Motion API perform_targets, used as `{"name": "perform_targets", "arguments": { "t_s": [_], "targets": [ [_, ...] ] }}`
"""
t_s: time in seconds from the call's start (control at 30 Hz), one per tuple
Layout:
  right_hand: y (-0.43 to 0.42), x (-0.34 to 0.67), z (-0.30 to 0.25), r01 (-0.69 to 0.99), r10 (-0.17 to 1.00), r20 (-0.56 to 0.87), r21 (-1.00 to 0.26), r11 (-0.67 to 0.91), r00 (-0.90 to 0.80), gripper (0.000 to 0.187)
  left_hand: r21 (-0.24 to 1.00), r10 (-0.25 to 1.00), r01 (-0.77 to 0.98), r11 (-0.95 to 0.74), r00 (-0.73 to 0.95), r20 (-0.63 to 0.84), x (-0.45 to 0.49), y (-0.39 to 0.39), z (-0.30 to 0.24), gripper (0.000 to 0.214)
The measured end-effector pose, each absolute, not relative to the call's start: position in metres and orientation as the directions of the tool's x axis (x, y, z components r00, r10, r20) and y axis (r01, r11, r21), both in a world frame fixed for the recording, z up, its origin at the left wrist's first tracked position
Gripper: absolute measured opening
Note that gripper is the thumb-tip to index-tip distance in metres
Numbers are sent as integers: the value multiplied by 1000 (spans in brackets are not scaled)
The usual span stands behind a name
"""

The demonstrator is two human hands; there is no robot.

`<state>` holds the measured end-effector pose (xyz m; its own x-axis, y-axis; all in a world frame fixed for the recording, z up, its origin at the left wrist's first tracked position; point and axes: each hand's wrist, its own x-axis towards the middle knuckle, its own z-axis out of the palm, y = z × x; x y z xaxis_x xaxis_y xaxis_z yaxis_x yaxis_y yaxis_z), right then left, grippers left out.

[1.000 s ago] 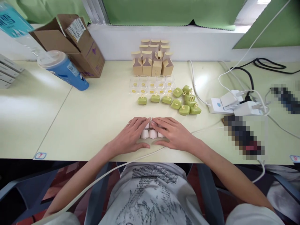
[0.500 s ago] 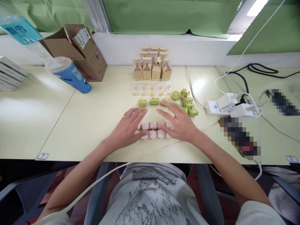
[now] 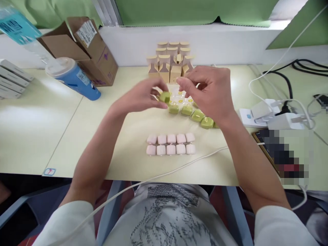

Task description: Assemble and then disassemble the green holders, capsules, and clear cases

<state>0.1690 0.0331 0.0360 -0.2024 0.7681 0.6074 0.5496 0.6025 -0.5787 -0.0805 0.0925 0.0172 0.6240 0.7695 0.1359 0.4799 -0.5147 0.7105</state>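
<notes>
My left hand point(image 3: 143, 97) is raised above the table, its fingers pinched on a small green square piece point(image 3: 164, 96). My right hand point(image 3: 211, 90) hovers just to its right with fingers curled and pinched; what they hold is hidden. Below the hands lie more green pieces point(image 3: 197, 115) in a loose row. Nearer to me, several pale pink pieces point(image 3: 171, 144) sit in two neat rows. Small clear packets with yellow dots point(image 3: 180, 95) lie partly hidden behind the hands. Tan paper boxes point(image 3: 169, 60) stand stacked at the back.
A blue cup with a lid point(image 3: 73, 78) and an open cardboard box point(image 3: 85, 48) stand at the back left. White chargers and a power strip point(image 3: 271, 114) with cables lie at the right. A white cable point(image 3: 179, 167) crosses the table's front edge.
Both hands have lifted off the pink pieces and moved back to the green ones. The left hand has picked up one green piece. The pink pieces now lie uncovered in two rows.
</notes>
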Motion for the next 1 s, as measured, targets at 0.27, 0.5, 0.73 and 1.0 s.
{"name": "perform_targets", "arguments": {
  "t_s": [0.27, 0.5, 0.73, 1.0],
  "targets": [
    [37, 154, 10, 553, 773, 598, -580, 598, -210, 10, 879, 804, 163, -448, 503, 316, -69, 88, 23, 69],
    [40, 154, -4, 666, 820, 505, -519, 537, -268, 23, 851, 791, 201, -486, 516, 330, -64, 88, 12, 65],
    [40, 150, -4, 629, 826, 501, -562, 537, -257, 21, 853, 808, 233, -466, 506, 303, -67, 89, 13, 64],
    [44, 161, -1, 539, 790, 501, -581, 610, -353, 7, 891, 728, 93, -444, 617, 298, -70, 93, 11, 57]
  ]
}}
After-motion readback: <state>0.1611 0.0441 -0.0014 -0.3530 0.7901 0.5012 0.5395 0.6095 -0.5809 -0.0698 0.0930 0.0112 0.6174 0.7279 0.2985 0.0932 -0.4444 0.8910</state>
